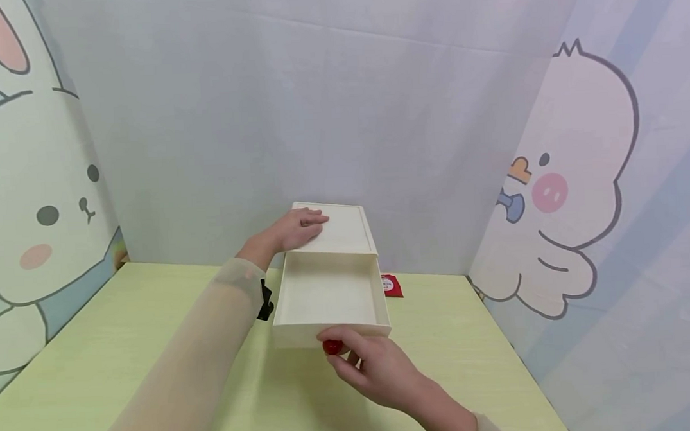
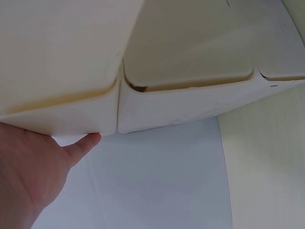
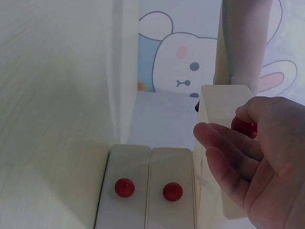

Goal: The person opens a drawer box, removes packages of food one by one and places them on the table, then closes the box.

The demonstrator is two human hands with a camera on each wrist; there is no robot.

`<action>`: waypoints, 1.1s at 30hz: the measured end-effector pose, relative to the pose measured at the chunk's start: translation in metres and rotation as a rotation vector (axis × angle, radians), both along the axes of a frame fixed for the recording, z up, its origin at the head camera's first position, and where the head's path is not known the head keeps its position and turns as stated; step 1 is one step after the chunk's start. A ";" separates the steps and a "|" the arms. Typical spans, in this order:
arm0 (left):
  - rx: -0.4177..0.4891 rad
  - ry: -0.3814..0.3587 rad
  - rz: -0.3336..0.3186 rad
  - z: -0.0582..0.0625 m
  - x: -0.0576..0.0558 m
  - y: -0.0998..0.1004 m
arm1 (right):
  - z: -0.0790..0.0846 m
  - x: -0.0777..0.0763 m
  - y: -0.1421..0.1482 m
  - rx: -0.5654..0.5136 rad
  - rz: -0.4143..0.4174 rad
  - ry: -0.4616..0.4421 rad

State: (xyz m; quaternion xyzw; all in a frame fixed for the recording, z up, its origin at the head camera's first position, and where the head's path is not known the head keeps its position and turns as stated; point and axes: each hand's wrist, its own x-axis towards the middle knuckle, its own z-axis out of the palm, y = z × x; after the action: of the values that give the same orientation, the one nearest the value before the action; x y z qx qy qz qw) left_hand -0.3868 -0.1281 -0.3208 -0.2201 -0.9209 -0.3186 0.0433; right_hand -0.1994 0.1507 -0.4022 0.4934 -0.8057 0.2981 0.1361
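A white drawer cabinet (image 1: 345, 227) stands on the table against the back curtain. Its top drawer (image 1: 328, 290) is pulled far out, and nothing lies inside it. My left hand (image 1: 298, 229) rests flat on the cabinet's top, near its left edge; the left wrist view shows the thumb (image 2: 86, 147) along that edge. With thumb and fingers my right hand (image 1: 380, 368) pinches the red round knob (image 1: 332, 346) on the front of the drawer. Below, the right wrist view shows two more drawer fronts, shut, each with a red knob (image 3: 172, 192).
A red packet (image 1: 392, 285) lies on the yellow-green table (image 1: 449, 339) just right of the cabinet. A grey curtain (image 1: 317, 114) hangs behind, and cartoon-printed cloths stand at both sides. A black strap piece (image 1: 264, 301) sits at the left wrist.
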 end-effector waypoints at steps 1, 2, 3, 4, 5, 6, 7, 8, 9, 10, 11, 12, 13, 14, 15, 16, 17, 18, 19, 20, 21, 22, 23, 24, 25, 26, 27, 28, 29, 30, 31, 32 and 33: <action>0.001 0.002 -0.001 0.000 0.000 0.000 | 0.000 -0.001 0.000 0.002 -0.003 -0.007; 0.002 0.003 0.000 0.000 0.000 0.000 | 0.001 -0.002 0.000 0.003 -0.007 -0.014; 0.003 0.005 -0.001 0.000 0.000 0.001 | 0.002 -0.002 0.000 0.005 -0.012 -0.024; 0.006 0.008 -0.001 0.000 -0.001 0.001 | 0.002 -0.003 0.000 0.004 -0.012 -0.033; 0.009 0.010 -0.002 0.000 -0.001 0.001 | 0.002 -0.004 0.000 0.004 -0.014 -0.041; 0.011 0.013 -0.002 0.000 -0.001 0.001 | 0.003 -0.004 0.000 0.004 -0.016 -0.051; 0.014 0.014 -0.002 0.000 -0.001 0.001 | 0.003 -0.005 0.000 0.002 -0.016 -0.058; 0.014 0.014 -0.001 0.000 -0.001 0.001 | 0.003 -0.006 0.000 0.002 -0.015 -0.063; 0.015 0.014 0.000 0.000 -0.001 0.001 | 0.004 -0.006 0.000 0.003 -0.015 -0.068; 0.015 0.015 0.002 0.000 -0.001 0.002 | 0.004 -0.006 0.000 0.004 -0.016 -0.072; 0.016 0.013 0.003 0.000 -0.001 0.002 | 0.004 -0.007 0.000 0.005 -0.018 -0.076; 0.016 0.012 0.004 -0.001 -0.001 0.002 | 0.005 -0.007 0.000 0.006 -0.019 -0.080; 0.016 0.009 0.006 -0.001 -0.001 0.002 | 0.005 -0.008 0.000 0.005 -0.019 -0.080; 0.016 0.007 0.006 -0.001 -0.001 0.002 | 0.005 -0.008 -0.001 0.005 -0.021 -0.082; 0.018 0.005 0.007 -0.001 -0.002 0.002 | 0.005 -0.009 -0.001 0.004 -0.021 -0.085; 0.019 0.002 0.007 -0.001 -0.002 0.002 | 0.006 -0.010 -0.001 0.003 -0.022 -0.087; 0.021 0.000 0.006 -0.001 -0.002 0.002 | 0.006 -0.011 -0.001 0.002 -0.019 -0.087; 0.022 -0.002 0.006 -0.001 -0.003 0.002 | 0.006 -0.012 -0.001 0.000 -0.018 -0.087; 0.025 -0.006 0.008 -0.002 -0.003 0.002 | 0.007 -0.012 -0.001 -0.002 -0.016 -0.085; 0.025 -0.007 0.008 -0.002 -0.003 0.001 | 0.007 -0.013 -0.001 -0.002 -0.015 -0.087; 0.025 -0.009 0.009 -0.002 -0.003 0.001 | 0.007 -0.014 -0.001 -0.005 -0.013 -0.092; 0.026 -0.013 0.010 -0.002 -0.003 0.001 | 0.007 -0.015 -0.002 -0.007 -0.011 -0.094; 0.028 -0.016 0.010 -0.002 -0.002 0.001 | 0.008 -0.016 -0.002 -0.010 -0.009 -0.100; 0.027 -0.017 0.010 -0.001 -0.002 0.001 | 0.008 -0.017 -0.002 -0.012 -0.011 -0.108; 0.025 -0.019 0.011 -0.001 -0.001 0.001 | 0.008 -0.017 -0.002 -0.013 -0.010 -0.117; 0.022 -0.018 0.010 -0.001 -0.001 0.001 | 0.009 -0.018 -0.002 -0.014 -0.012 -0.127; 0.021 -0.018 0.010 -0.001 -0.001 0.001 | 0.009 -0.018 -0.002 -0.013 -0.014 -0.135; 0.019 -0.019 0.011 -0.001 -0.001 0.001 | 0.009 -0.018 -0.002 -0.012 -0.016 -0.142; 0.018 -0.017 0.011 -0.001 -0.001 0.001 | 0.010 -0.019 -0.003 -0.010 -0.018 -0.146; 0.014 -0.015 0.012 -0.001 -0.002 0.001 | 0.010 -0.019 -0.003 -0.008 -0.019 -0.150; 0.016 -0.016 0.014 -0.002 -0.002 0.001 | 0.010 -0.020 -0.003 -0.008 -0.018 -0.152; 0.019 -0.017 0.015 -0.002 -0.002 0.001 | 0.011 -0.021 -0.003 -0.008 -0.018 -0.157; 0.018 -0.014 0.017 -0.002 -0.003 0.000 | 0.011 -0.021 -0.003 -0.009 -0.014 -0.162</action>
State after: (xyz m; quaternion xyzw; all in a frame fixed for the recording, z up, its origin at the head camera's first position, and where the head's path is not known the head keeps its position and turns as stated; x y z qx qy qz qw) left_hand -0.3894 -0.1276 -0.3228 -0.2095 -0.9202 -0.3280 0.0414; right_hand -0.2208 0.1475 -0.3913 0.4612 -0.8162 0.3398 0.0749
